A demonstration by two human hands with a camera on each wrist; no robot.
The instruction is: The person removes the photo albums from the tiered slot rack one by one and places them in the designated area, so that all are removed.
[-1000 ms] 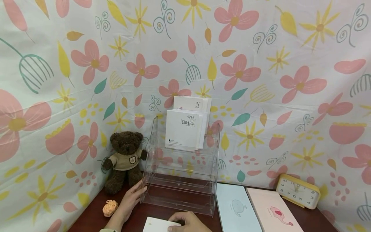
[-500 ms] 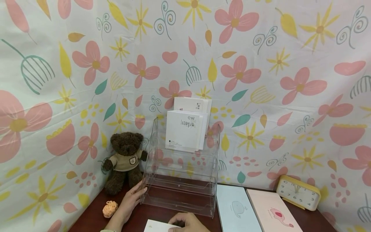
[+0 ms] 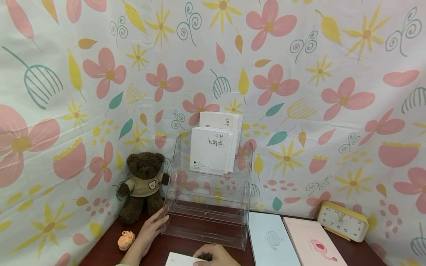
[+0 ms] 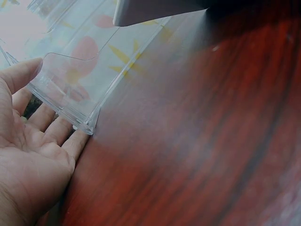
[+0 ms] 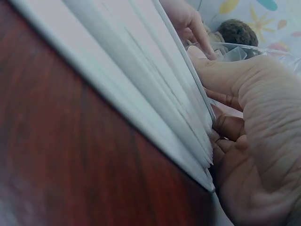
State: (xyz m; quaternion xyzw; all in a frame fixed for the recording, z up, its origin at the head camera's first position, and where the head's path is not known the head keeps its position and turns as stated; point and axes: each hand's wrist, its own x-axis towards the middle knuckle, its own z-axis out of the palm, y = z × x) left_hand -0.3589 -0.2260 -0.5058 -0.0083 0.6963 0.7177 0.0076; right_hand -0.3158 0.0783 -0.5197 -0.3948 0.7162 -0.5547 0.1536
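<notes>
A clear acrylic tiered display rack stands mid-table. My left hand holds its lower left side: in the left wrist view the thumb lies at the front lip and the fingers run along the outer side panel, their tips partly hidden. My right hand grips the right edge of a white book low in front of the rack, partly cut off by the frame. In the right wrist view the book's page edges face the camera, slightly fanned, with curled fingers at its edge. Several white books stand in the upper tiers.
A brown teddy bear sits left of the rack, with a small peach-coloured yarn ball before it. To the right lie a pale blue whale-print book, a pink elephant-print book and a yellow alarm clock. Floral cloth hangs behind.
The white book in my right hand has shifted slightly down and right over the last second. My left hand stays at the rack.
</notes>
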